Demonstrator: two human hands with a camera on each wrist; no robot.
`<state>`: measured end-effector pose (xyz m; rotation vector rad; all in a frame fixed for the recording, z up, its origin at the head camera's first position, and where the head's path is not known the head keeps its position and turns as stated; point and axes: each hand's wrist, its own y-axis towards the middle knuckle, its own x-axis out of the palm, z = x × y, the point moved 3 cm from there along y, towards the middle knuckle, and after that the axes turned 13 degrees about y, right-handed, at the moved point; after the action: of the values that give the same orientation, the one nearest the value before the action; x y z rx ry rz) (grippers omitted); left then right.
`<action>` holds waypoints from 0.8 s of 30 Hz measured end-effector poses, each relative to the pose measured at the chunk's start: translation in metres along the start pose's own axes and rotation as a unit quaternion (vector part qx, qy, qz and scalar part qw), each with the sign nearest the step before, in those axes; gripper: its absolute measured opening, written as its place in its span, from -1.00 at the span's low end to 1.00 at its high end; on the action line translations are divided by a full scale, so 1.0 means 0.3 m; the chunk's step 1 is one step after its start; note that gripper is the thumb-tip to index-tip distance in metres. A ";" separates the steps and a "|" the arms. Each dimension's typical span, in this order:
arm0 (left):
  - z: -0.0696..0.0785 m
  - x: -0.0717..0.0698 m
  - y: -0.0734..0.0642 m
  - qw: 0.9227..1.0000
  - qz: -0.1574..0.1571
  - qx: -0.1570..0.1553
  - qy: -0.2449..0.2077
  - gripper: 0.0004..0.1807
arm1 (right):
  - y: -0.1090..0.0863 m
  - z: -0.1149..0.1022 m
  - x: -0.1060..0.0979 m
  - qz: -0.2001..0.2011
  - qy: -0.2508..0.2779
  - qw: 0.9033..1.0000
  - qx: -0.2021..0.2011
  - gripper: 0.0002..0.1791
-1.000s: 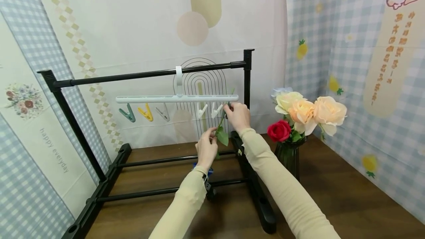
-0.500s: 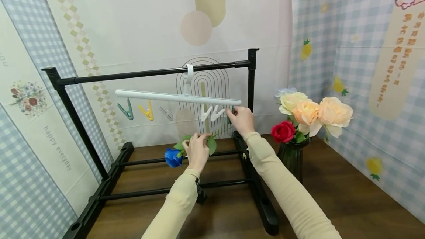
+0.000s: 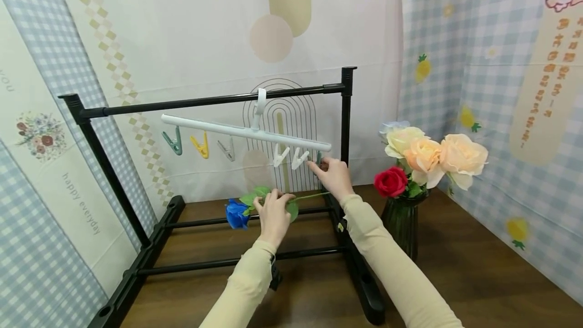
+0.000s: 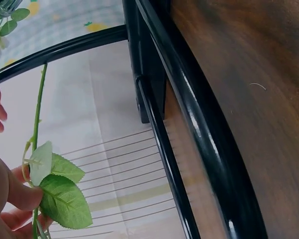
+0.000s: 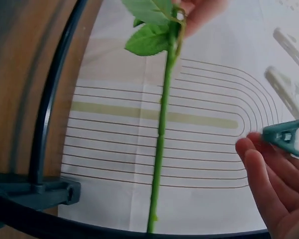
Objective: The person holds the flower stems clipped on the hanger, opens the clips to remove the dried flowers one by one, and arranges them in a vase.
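My left hand pinches the leafy stem of a blue rose. The bloom points left and the stem runs right, passing below my right hand; in the left wrist view its leaves lie against the fingers. My right hand is raised at the right end of the pale hanger, its fingers at a dark green clothespin hanging there. The hanger tilts down toward that hand. Two white clothespins hang just left of it. Farther left hang a grey, a yellow and a green clothespin.
A black rack carries the hanger on its top bar, with lower rails near the table. On the right stands a dark green glass vase with a red rose and several pale roses. Patterned cloth hangs behind and at both sides.
The rose has swung from upright, its stem at the hanger's right end, to lying level below it. My right hand has moved down, and the hanger has gone from level to tilted.
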<state>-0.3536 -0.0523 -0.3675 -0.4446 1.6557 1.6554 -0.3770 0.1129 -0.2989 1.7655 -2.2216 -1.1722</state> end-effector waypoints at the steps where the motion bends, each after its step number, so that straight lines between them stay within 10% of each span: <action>1: -0.002 -0.002 -0.001 1.000 0.002 -0.001 0.000 -0.58 | -0.010 0.003 0.007 -0.014 0.001 1.000 -0.001 -0.62; 9: -0.005 -0.035 -0.016 0.999 0.044 0.007 0.000 -0.57 | -0.111 0.004 0.098 -0.150 -0.043 0.984 -0.084 -0.84; 24: -0.003 -0.130 -0.004 0.995 0.093 0.026 -0.008 -0.66 | -0.175 -0.071 0.167 -0.081 -0.170 0.938 -0.292 -0.96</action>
<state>-0.3270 -0.0633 -0.3412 -0.2574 1.7690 1.7401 -0.3412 0.0566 -0.3345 1.5936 -1.6052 -2.0430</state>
